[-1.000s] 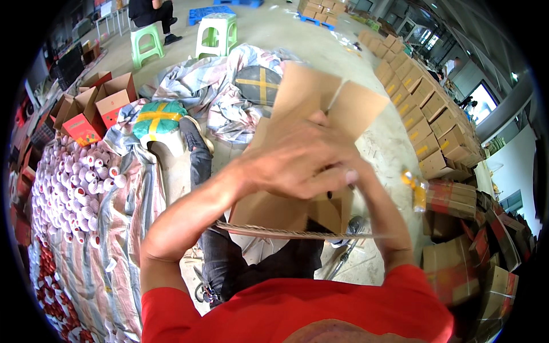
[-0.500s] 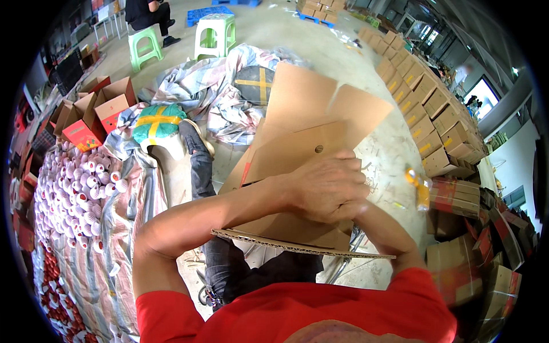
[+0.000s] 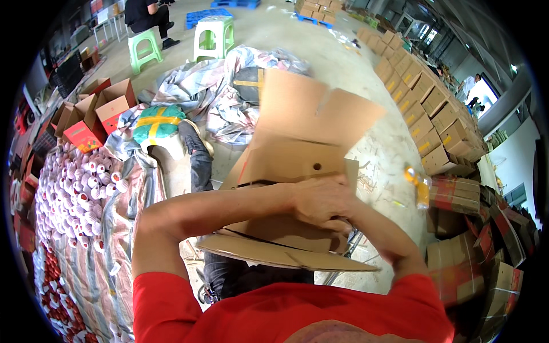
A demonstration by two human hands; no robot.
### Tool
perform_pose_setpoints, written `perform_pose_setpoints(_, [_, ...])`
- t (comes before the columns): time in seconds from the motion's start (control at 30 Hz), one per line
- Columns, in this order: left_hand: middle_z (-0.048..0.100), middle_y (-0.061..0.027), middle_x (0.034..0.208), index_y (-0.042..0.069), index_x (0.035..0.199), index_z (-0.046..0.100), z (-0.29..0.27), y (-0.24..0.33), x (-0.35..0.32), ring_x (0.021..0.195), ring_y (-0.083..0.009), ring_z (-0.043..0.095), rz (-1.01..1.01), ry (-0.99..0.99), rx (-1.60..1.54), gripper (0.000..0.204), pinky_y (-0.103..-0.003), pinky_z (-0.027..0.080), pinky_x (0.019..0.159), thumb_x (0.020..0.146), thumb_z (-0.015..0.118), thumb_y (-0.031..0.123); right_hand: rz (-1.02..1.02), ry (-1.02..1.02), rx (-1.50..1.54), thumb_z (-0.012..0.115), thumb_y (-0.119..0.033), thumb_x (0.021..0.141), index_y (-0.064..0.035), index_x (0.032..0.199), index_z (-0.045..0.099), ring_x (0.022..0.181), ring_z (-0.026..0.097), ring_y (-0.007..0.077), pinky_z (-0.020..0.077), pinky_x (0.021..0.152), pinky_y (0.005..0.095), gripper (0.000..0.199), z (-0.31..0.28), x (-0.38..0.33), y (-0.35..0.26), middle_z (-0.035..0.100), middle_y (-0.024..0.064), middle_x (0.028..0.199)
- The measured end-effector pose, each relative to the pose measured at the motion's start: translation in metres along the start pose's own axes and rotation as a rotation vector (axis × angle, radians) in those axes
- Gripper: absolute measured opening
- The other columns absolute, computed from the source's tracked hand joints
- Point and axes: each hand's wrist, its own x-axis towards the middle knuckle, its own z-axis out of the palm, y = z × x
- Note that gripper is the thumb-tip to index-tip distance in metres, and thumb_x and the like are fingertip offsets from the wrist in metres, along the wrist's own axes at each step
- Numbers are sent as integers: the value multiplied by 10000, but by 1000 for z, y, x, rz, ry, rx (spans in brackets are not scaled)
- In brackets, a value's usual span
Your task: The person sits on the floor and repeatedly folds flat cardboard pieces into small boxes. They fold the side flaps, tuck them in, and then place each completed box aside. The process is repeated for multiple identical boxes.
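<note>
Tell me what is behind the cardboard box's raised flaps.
Behind the raised flaps, a yellow-taped dark bundle and striped sheet partly show; the flaps hide the bundle's right side.

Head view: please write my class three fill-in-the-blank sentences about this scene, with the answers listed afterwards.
1. The shirt of the person whose left hand is at the cardboard box is coloured ____.
2. The tape crossing the green bundle is coloured ____.
3. The heap of netted round items lies to the person's ____.

Answers: red; yellow; left.
</note>
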Motion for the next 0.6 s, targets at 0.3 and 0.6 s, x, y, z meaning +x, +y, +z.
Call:
perform_pose_setpoints(0.3, [672,-49,1144,198,1293,688,-10,0,-61,1194,-287,575,-183,2,359,465,-470,407,1075,849,780,303,29,-15,90,681,-154,899,-84,1310,677,1352,555,359,427,1156,488,417,-21,-17,-17,625,164,1412])
perform_pose_setpoints(0.6, [606,-117,1355,118,1181,757,-33,48,-111,1485,-334,393,-669,-51,372,508,-716,271,1181,787,803,435,-24,190,-198,726,-148,859,-18,1236,691,1374,527,382,343,1222,501,400,-11,-29,-21,634,181,1395])
